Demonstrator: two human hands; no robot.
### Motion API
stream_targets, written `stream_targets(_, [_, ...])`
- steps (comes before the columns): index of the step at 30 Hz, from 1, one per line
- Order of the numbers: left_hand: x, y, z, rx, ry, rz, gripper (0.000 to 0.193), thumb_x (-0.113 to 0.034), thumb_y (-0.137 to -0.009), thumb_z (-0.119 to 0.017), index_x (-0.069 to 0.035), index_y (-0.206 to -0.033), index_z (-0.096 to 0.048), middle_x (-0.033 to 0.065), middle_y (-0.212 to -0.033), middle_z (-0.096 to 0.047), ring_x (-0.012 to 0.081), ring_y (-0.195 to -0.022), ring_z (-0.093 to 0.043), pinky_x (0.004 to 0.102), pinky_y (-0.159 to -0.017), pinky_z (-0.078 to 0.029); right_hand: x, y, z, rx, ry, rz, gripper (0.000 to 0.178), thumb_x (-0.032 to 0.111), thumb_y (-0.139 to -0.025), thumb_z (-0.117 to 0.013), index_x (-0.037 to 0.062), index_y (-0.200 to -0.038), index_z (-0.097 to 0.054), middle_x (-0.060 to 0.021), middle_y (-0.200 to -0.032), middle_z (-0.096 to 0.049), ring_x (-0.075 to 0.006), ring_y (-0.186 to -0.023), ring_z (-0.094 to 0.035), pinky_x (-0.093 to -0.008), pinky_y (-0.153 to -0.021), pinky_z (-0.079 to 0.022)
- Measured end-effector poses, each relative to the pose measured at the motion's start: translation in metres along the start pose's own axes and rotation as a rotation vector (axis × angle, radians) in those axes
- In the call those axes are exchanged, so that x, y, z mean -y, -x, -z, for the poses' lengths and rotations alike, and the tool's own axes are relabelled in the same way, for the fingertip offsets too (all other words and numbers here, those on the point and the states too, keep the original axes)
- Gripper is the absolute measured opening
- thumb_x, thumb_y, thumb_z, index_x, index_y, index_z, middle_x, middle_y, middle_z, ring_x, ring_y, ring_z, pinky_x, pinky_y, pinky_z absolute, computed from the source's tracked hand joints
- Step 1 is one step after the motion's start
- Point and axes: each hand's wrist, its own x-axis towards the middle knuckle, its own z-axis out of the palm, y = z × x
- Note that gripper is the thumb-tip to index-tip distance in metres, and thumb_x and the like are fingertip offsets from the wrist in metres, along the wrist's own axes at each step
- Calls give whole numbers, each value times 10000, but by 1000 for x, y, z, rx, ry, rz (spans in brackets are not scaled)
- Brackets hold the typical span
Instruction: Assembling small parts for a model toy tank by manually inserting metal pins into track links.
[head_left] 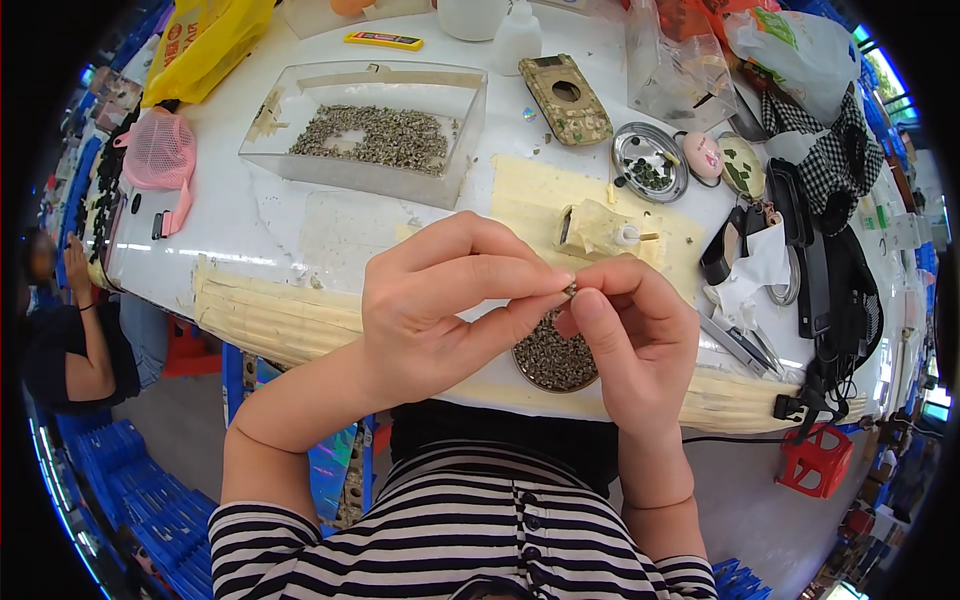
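My left hand (440,310) and my right hand (640,345) meet over the near edge of the table. Thumb and forefinger of each are closed in a pinch on one tiny metallic part (570,290), mostly covered by the fingertips. Right below them sits a round dish heaped with small grey-brown metal parts (553,362), its upper side partly hidden by my hands. Farther off on the left, a clear plastic box (400,186) holds many similar parts. Just beyond my right hand stands a tape-wrapped block (600,228) with a white nozzle-like piece.
At the right lie a round tin (650,130) with dark green bits, tweezers (735,345), black straps (790,200) and a clear bin (680,75). A camouflage-patterned case (565,100) and white bottle (517,40) stand behind. Pink mesh (160,150) lies left; another person (85,330) sits beyond.
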Motion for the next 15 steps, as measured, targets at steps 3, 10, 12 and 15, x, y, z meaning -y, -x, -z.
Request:
stream_targets(3, [0, -1, -1, 14, -21, -23, 252, 49, -725, -770, -32, -962, -742, 81, -850, -668, 166, -729, -660, 259, -601, -533, 0, 0, 0, -42, 19, 19, 75, -8, -864, -689, -46, -915, -650, -73, -862, -646, -111, -769, -622, -236, -719, -507])
stream_targets(10, [-1, -1, 0, 80, -122, -69, 263, 62, -741, -765, -10, -989, -716, 99, -877, -667, 195, -759, -651, 271, -633, -524, -9, -9, 3, -140, 654, 595, 115, -36, -773, -734, -10, -854, -656, -94, -772, -628, -181, -649, -614, -271, -574, -490])
stream_targets(12, [1, 0, 0, 73, -173, -118, 260, 64, -738, -762, -5, -985, -715, 100, -869, -667, 204, -748, -654, 274, -622, -527, -14, -11, 2, -156, 723, 699, 136, -39, -750, -740, 1, -850, -657, -103, -768, -622, -214, -626, -604, -283, -551, -486])
stream_targets(15, [2, 0, 0, 75, -229, -150, 268, 71, -725, -764, 0, -978, -712, 102, -858, -666, 214, -728, -655, 278, -611, -528, -12, -7, 0, -161, 768, 664, 108, -74, -777, -703, -13, -847, -646, -109, -792, -643, -217, -672, -607, -277, -602, -480])
